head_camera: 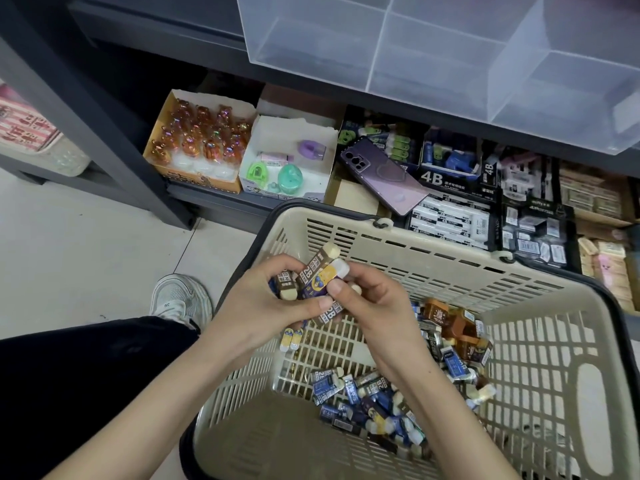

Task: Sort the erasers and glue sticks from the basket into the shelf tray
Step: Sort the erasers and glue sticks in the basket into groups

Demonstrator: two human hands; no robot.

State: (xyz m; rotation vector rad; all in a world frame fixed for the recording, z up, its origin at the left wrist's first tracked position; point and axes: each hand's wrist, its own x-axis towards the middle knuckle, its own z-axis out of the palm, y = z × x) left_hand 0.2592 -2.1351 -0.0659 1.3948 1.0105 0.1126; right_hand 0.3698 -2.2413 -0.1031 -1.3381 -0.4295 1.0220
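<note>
Fingers: my right hand (369,306) pinches one yellow-and-purple eraser (325,279); my left hand (258,301) curls round brown 2B erasers (311,270), perhaps four. Below: beige basket (450,259), loose erasers (363,400) on its floor. Above: clear shelf tray (304,53).

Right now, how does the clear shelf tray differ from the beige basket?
The tray is clear with solid walls; the basket is beige and slotted. The tray is split into compartments and looks empty; the basket is one space, holding erasers. Both are open-topped plastic.
</note>
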